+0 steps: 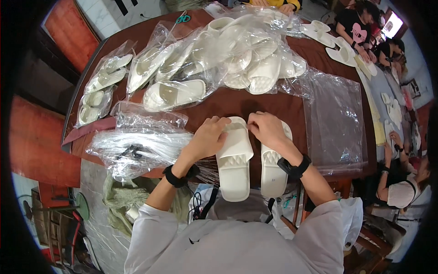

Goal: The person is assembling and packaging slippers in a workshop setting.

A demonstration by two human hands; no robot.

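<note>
Packing wkshop: bagged slippers (219,55) piled on table (237,102), co-workers (401,182) alongside.

Cream-white slippers (235,162) with diamond-quilted insoles on a dark brown table (237,102).

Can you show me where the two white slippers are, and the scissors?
left slipper (234,166): head view, on its ridged footbed.
right slipper (273,176): head view, on its heel end.
scissors (183,18): head view, on the green handles.

Two slippers (248,160) side by side before the bagged pile (219,59).
</note>
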